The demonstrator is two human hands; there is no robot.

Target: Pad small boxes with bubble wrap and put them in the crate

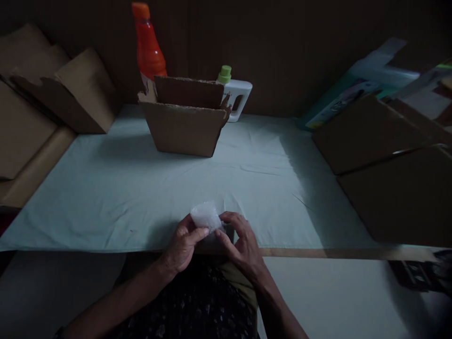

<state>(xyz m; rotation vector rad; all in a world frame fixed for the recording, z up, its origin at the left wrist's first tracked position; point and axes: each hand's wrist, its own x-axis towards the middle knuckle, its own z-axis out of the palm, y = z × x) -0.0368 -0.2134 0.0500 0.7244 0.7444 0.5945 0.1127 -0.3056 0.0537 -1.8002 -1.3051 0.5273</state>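
A small bundle of whitish bubble wrap (pixel 205 215) is held up near the table's front edge. My left hand (pixel 184 242) closes around its left and lower side, the thumb lying across the front. At its right edge, the thumb and fingers of my right hand (pixel 242 242) pinch the wrap, curled with a gap toward the palm. Whatever may be inside the wrap cannot be made out. Farther back on the pale green tablecloth (pixel 261 188) stands a cardboard box (pixel 183 128) with an open top.
Behind the box are a red-orange bottle (pixel 150 49) and a white jug with a green cap (pixel 238 94). Cardboard boxes (pixel 83 89) line the left side. On the right stand more boxes (pixel 399 188) and a teal bottle (pixel 339 101). A dark object (pixel 411 275) lies at lower right.
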